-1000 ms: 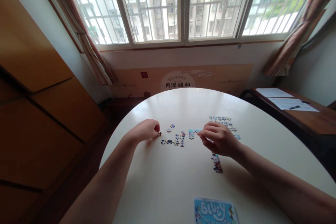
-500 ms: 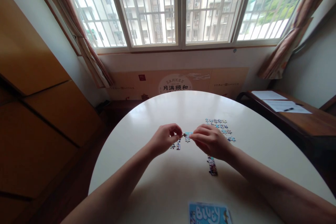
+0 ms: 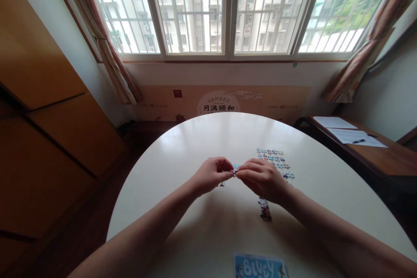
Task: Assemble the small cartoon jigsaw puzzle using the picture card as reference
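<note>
Over the white round table [image 3: 182, 139], my two hands meet fingertip to fingertip. My left hand [image 3: 210, 176] is closed in a pinch on a small jigsaw piece [image 3: 234, 173]. From the other side, the thumb and fingers of my right hand [image 3: 264, 178] also pinch at jigsaw pieces, which my fingers partly hide. A few more pieces [image 3: 222, 183] lie just under my left hand. Beyond my right hand several loose pieces [image 3: 270, 153] are laid out in rows. Nearer to me, below my right wrist, lies a narrow joined strip of puzzle [image 3: 265, 210].
A blue card or box lid marked "BLUEY" [image 3: 259, 265] lies at the table's near edge. On the right, a brown wooden side table [image 3: 374, 156] holds papers [image 3: 356, 137] and pens. Wooden cabinets [image 3: 58, 173] stand left; a printed carton [image 3: 286, 100] is under the window.
My left hand has moved slightly right, bringing its fingertips against those of my right hand, and the piece it pinches now meets the other. The view has shifted a little.
</note>
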`<state>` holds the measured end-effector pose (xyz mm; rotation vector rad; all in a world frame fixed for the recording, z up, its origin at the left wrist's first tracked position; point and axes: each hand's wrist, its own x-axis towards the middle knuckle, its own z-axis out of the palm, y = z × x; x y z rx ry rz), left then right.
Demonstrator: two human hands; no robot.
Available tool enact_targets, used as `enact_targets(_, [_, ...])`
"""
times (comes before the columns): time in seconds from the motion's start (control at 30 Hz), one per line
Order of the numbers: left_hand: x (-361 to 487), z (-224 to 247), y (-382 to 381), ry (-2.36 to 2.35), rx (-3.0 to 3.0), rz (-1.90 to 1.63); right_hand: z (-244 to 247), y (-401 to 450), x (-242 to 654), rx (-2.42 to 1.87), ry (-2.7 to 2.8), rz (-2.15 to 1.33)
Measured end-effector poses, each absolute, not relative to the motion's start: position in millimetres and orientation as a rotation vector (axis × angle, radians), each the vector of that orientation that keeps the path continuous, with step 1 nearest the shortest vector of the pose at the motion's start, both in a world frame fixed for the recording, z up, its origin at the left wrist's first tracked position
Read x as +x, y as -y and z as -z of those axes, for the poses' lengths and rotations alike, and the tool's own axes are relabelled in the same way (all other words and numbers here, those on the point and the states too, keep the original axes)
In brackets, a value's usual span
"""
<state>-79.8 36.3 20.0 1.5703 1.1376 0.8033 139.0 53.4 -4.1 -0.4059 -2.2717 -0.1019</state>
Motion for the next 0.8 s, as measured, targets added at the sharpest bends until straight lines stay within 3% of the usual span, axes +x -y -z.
enact_targets(0.4, [-128,-39,-60,-1.631,1.868,-1.273,19,-58,137,-0.655,2.370,0.049])
enact_targets(0.8, [-134,-37,-61,-1.692,1.989,-1.217,17,-54,135,-0.729,2.544,0.017])
